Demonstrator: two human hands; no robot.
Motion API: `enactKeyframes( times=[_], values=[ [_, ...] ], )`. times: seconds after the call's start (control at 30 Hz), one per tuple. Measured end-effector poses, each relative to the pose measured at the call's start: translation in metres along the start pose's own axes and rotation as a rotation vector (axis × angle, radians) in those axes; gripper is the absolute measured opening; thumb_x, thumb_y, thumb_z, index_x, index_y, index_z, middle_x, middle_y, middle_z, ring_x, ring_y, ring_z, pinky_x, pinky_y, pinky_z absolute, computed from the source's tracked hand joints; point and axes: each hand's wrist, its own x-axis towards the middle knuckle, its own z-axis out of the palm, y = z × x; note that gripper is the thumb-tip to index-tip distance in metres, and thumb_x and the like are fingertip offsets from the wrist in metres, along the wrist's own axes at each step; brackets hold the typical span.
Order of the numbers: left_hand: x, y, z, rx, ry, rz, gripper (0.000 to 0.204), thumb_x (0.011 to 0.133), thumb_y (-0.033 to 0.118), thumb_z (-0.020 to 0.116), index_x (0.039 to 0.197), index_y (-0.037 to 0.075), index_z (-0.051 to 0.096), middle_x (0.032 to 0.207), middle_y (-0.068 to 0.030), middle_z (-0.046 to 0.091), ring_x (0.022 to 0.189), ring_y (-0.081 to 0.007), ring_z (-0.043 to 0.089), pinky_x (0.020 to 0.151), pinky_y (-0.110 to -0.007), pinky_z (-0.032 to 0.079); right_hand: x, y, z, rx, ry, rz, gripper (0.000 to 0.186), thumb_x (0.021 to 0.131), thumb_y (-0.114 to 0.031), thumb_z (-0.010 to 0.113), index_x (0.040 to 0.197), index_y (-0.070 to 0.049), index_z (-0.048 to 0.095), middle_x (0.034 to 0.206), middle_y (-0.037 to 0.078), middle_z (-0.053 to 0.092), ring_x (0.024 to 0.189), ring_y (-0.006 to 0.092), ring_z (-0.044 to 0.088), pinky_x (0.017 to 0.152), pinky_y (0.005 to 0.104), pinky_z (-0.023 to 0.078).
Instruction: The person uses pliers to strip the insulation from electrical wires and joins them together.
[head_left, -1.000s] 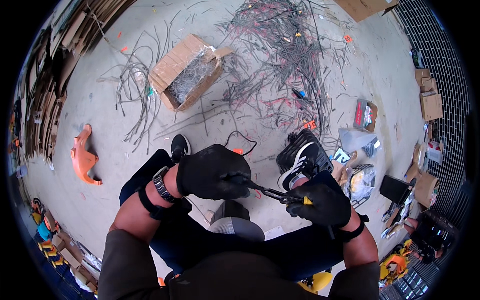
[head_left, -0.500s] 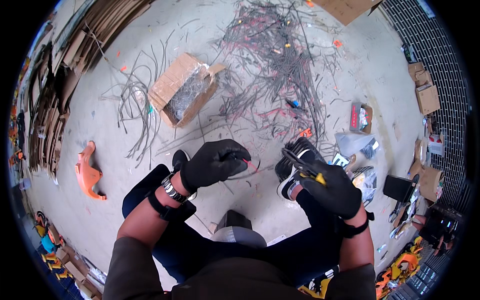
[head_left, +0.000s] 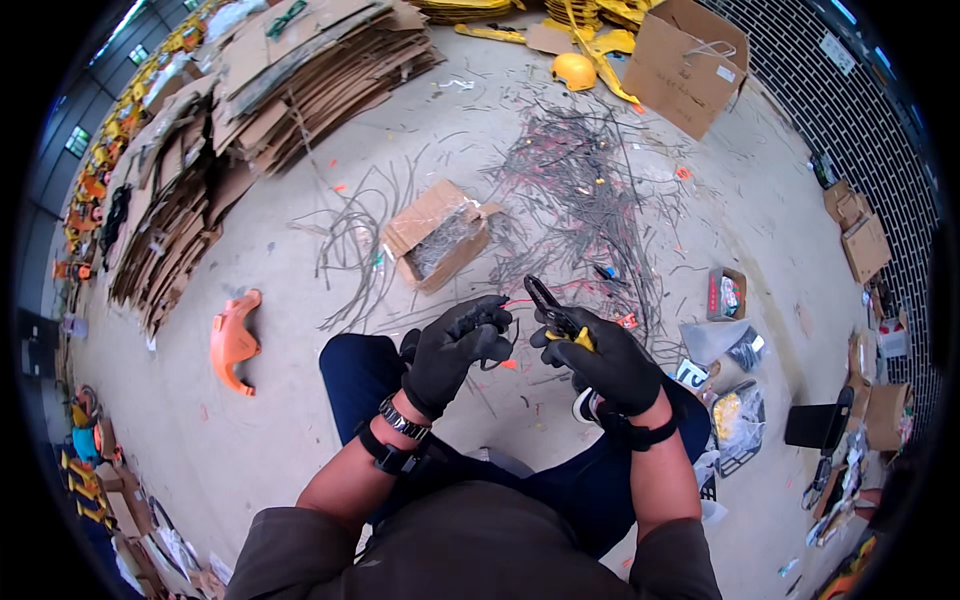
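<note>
Both my hands wear black gloves and are raised above my knees. My left hand [head_left: 455, 345] is closed around a thin wire [head_left: 510, 303] whose red end pokes out toward the right. My right hand [head_left: 605, 362] grips black pliers [head_left: 550, 305] with yellow on the handles, jaws pointing up and left, close to the wire's red end. The two hands are a few centimetres apart. A watch and a black strap sit on my left wrist.
An open cardboard box [head_left: 440, 235] with wire pieces lies ahead on the concrete floor. A big tangle of grey and red wires [head_left: 585, 190] spreads beyond it. Flattened cardboard stacks [head_left: 250, 100] lie to the left, an orange plastic part [head_left: 232, 340] near my left knee, bags and small boxes [head_left: 725, 295] at right.
My hands have lifted and drawn apart, then come near again higher up. The pliers now point up-left instead of lying across between the hands. The view has tilted forward.
</note>
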Motion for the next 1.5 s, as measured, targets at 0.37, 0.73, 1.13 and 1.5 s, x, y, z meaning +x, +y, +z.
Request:
enactKeyframes(
  times=[0.37,0.73,1.13,1.5],
  values=[
    [-0.076,0.021,0.021,0.221,0.166,0.074,0.036,0.090,0.016,0.071,0.120,-0.003,0.065,0.104,-0.0074,0.071,0.081,-0.0124,0.065,0.074,-0.026,0.052,-0.007,0.048,0.070,0.226,0.066,-0.248,0.042,0.088,-0.014,0.075,0.126,-0.001,0.061,0.092,0.000,0.066,0.079,0.0060,0.060,0.072,0.0241,0.051],
    [-0.054,0.010,0.039,0.272,0.153,0.041,0.034,0.086,0.007,0.073,0.118,-0.003,0.065,0.094,-0.0084,0.072,0.073,-0.0115,0.066,0.063,-0.024,0.051,0.015,0.050,0.054,0.343,0.176,-0.305,0.034,0.088,-0.013,0.073,0.118,-0.001,0.062,0.093,0.001,0.066,0.080,0.0056,0.059,0.071,0.0239,0.051],
    [-0.053,-0.006,0.029,0.356,0.190,-0.056,0.024,0.088,0.007,0.069,0.109,-0.003,0.064,0.084,-0.0088,0.070,0.064,-0.0121,0.065,0.055,-0.024,0.052,0.030,0.055,0.054,0.475,0.247,-0.289,0.030,0.084,-0.004,0.072,0.113,-0.002,0.062,0.088,0.002,0.064,0.073,0.0087,0.060,0.066,0.0261,0.050],
    [-0.047,-0.009,0.022,0.246,0.265,-0.032,0.024,0.088,0.006,0.072,0.109,-0.004,0.067,0.081,-0.0072,0.069,0.065,-0.0106,0.063,0.056,-0.024,0.051,0.024,0.051,0.056,0.442,0.272,-0.312,0.027,0.084,-0.003,0.071,0.110,-0.002,0.062,0.089,0.004,0.065,0.073,0.0087,0.060,0.065,0.0270,0.051]
  ],
)
